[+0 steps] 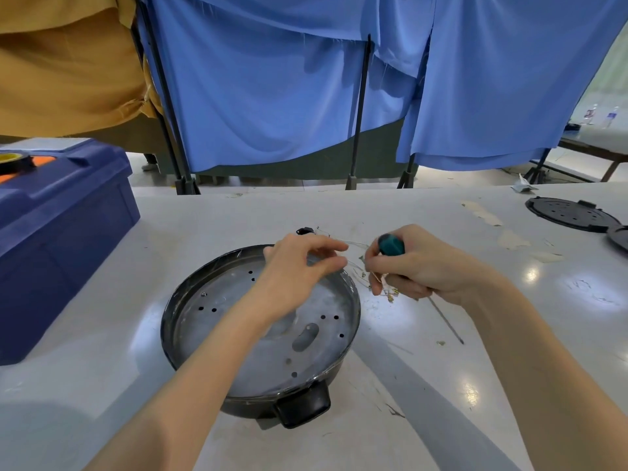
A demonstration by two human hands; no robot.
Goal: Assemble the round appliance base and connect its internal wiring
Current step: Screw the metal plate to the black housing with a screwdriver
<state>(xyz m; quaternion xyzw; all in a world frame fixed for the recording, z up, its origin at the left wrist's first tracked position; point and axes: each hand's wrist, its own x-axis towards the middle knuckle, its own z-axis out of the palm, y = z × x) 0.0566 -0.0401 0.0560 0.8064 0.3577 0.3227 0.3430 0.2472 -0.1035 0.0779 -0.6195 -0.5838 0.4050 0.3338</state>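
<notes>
The round black appliance base (217, 321) lies upside down on the white table, its silvery perforated plate facing up and a black handle (302, 407) toward me. My left hand (299, 266) hovers over its far rim and pinches thin pale wires (356, 263). My right hand (418, 266), just right of the base, grips a teal-handled screwdriver (391, 244) with its shaft (445, 321) pointing down toward the table, and its fingertips also pinch the wires near small terminals (389, 294). A small black part (304, 230) lies beyond the base.
A dark blue toolbox (61, 239) stands at the left with a tape roll (15, 161) on top. Black round covers (571, 214) lie at the table's far right. Blue curtains (289, 96) on stands hang behind the table's far edge.
</notes>
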